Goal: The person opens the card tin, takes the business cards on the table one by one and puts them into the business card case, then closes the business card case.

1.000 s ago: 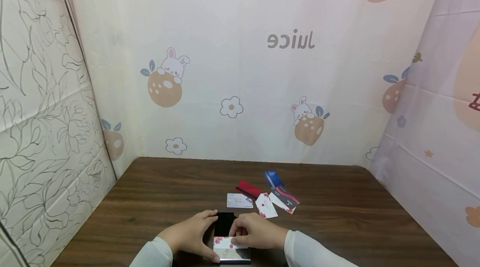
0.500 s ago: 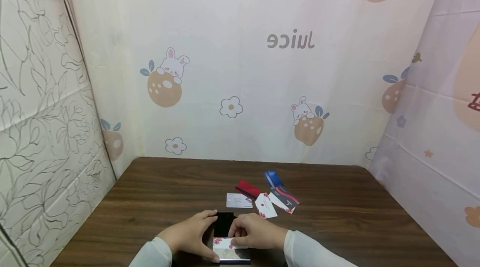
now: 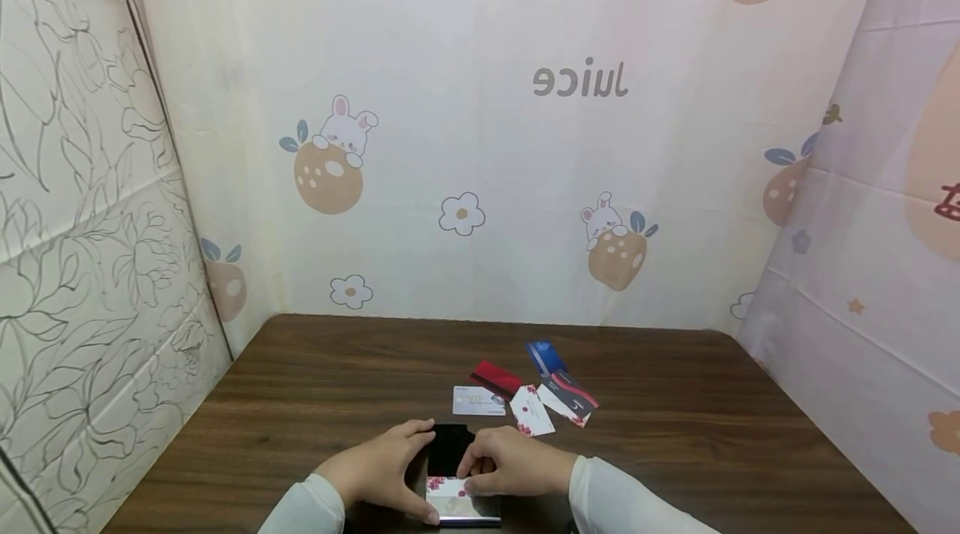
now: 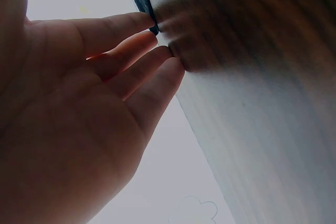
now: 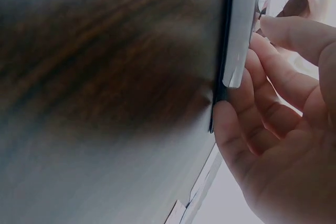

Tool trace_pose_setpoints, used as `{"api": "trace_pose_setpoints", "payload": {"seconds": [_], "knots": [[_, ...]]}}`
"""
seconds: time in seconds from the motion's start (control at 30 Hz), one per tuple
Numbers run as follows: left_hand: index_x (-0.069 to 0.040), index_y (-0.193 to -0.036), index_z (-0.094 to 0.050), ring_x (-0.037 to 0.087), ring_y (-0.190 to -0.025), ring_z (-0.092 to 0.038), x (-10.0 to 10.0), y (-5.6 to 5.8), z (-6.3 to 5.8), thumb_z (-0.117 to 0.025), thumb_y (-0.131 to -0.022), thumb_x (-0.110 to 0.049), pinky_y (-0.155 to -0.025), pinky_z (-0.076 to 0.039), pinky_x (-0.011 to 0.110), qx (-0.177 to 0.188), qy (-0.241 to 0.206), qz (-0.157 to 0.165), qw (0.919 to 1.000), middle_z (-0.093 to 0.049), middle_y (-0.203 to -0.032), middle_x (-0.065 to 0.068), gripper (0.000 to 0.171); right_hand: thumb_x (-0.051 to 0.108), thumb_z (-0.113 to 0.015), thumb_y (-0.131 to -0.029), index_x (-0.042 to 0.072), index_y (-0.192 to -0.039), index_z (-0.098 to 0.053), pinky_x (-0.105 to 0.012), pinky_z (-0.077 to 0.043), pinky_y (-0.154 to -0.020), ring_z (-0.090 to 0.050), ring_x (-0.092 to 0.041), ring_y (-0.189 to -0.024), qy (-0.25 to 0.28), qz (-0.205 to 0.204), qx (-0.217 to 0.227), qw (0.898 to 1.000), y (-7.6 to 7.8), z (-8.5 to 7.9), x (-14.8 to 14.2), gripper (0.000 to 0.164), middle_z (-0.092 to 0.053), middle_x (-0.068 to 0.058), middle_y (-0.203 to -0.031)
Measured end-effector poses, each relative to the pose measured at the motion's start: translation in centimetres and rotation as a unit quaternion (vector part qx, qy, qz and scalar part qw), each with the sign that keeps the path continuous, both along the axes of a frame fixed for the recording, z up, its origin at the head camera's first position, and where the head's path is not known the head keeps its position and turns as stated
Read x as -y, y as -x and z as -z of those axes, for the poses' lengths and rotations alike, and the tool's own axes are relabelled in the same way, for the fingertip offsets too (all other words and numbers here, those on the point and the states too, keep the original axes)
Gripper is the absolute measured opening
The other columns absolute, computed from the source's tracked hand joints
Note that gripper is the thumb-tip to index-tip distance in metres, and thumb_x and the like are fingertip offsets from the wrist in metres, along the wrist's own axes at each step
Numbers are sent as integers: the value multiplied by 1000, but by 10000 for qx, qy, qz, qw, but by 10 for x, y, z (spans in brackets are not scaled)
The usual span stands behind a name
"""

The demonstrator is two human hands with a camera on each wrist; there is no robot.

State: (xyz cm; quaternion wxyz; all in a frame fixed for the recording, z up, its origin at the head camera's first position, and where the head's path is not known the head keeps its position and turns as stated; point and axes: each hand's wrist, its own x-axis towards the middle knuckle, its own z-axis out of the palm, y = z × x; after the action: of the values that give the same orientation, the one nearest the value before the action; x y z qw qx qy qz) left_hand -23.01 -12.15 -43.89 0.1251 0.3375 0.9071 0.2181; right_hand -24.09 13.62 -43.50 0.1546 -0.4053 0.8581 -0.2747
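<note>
A card case (image 3: 450,451) lies opened near the table's front edge, its black lid turned away and its silvery box part (image 3: 468,522) nearest the person. Over the box part is a white business card (image 3: 444,484) with pink flowers. My right hand (image 3: 513,464) pinches this card, thumb on its face and the other fingers curled. In the right wrist view, the right hand (image 5: 283,108) has fingertips along the case's side. My left hand (image 3: 386,467) spans the case's left side, thumb at the near corner and fingers at the lid. The left wrist view shows fairly straight fingers (image 4: 149,95) touching down beside the case.
Several loose cards lie beyond the hands: a silver-white card (image 3: 478,401), a red card (image 3: 495,379), a white flowered card (image 3: 532,411), a dark card with a red stripe (image 3: 572,392) and a blue card (image 3: 545,356). Printed curtains (image 3: 480,142) enclose the brown table (image 3: 675,417).
The flowered card in my right hand has slid slightly toward the person, over the box part. My left hand stays in place, and the loose cards have not moved.
</note>
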Motion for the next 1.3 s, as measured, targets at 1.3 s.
{"api": "trace_pose_setpoints", "payload": {"seconds": [1.3], "knots": [[2,-144,-49,31,-136,-42,0,-1,1,-85,-72,-59,-105,-43,44,-91,51,-66,9999,-39,-154,14,100,23,-70,-96,14,-110,-72,-23,-52,-76,-57,-1,-84,237,803,-404,9957,11,-24,-40,17,-64,18,-95]]}}
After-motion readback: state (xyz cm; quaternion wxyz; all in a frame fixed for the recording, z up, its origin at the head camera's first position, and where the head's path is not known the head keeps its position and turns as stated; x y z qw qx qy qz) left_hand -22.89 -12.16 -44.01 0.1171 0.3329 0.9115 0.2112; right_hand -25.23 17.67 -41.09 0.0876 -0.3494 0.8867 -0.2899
